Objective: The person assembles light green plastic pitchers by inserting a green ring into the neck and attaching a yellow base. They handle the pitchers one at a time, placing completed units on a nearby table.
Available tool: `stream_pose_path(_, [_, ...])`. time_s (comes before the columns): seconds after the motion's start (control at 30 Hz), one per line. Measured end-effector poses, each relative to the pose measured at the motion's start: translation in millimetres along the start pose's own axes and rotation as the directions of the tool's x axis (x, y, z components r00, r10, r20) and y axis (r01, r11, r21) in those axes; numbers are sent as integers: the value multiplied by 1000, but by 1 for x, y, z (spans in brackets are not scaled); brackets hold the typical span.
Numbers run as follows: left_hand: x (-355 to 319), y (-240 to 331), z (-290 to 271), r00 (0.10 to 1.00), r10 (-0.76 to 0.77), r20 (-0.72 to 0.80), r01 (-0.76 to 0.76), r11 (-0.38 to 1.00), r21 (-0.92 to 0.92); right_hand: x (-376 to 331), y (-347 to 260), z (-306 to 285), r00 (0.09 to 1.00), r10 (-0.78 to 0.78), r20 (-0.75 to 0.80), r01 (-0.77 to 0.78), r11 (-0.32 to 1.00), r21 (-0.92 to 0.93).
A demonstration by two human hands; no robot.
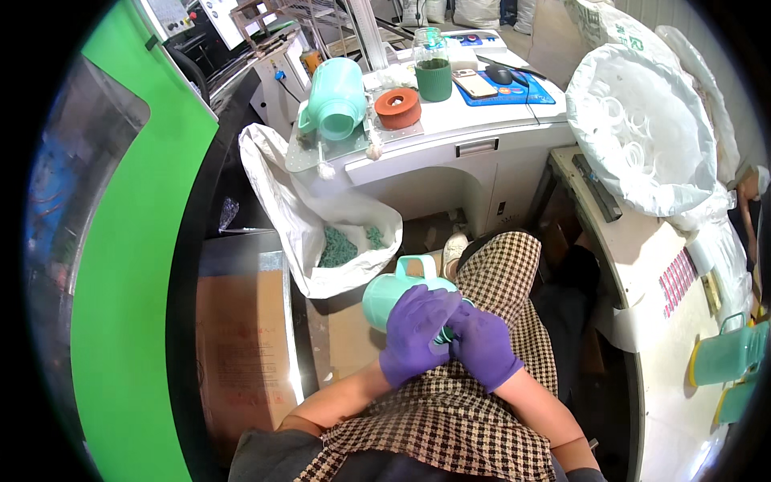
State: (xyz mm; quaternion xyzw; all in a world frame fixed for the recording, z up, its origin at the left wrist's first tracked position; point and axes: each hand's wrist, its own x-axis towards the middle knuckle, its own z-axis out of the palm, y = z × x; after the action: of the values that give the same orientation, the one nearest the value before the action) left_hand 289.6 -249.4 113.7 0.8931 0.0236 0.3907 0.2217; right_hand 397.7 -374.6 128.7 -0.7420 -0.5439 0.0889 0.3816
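Note:
Over my lap lies a mint-green plastic jug (pixel 379 301), tilted on its side, with its loop handle facing away from me. My left hand (pixel 418 328), in a purple glove, is closed round the jug near its narrow end. My right hand (pixel 487 344), gloved the same, is curled against that end with its fingertips tucked in. Whether it grips the jug's rim or a small tool is hidden. A bit of green edge shows between the two hands. Beyond the jug stands an open white sack (pixel 281 185) with green scraps (pixel 339 247) in it.
On the white desk (pixel 434 145) are another mint jug (pixel 337 88), a roll of orange tape (pixel 397 108), a glass bottle (pixel 433 68), a phone (pixel 475 83) and a mouse (pixel 499 75). Right, a bag of white rings (pixel 634 136) and finished-looking jugs (pixel 723 357) sit on a side table (pixel 666 418).

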Motion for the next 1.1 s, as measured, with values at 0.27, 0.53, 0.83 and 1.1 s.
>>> stream_pose_path(0.27, [0,1,-1,1000,14,1,-15,1000,15,1,-3,5,997,71,8,-70,996,-46])
stream_pose_path(0.53, [6,1,-4,999,24,45,-24,1000,7,6,13,-15,999,21,37,-31,962,271])
stream_pose_path(0.83, [-2,0,-5,998,-20,67,19,1000,12,2,18,-17,979,-107,172,65,970,234])
stream_pose_path(1.1, [11,8,-15,943,-172,285,140,982,129,-24,11,17,991,-92,-98,109,975,193])
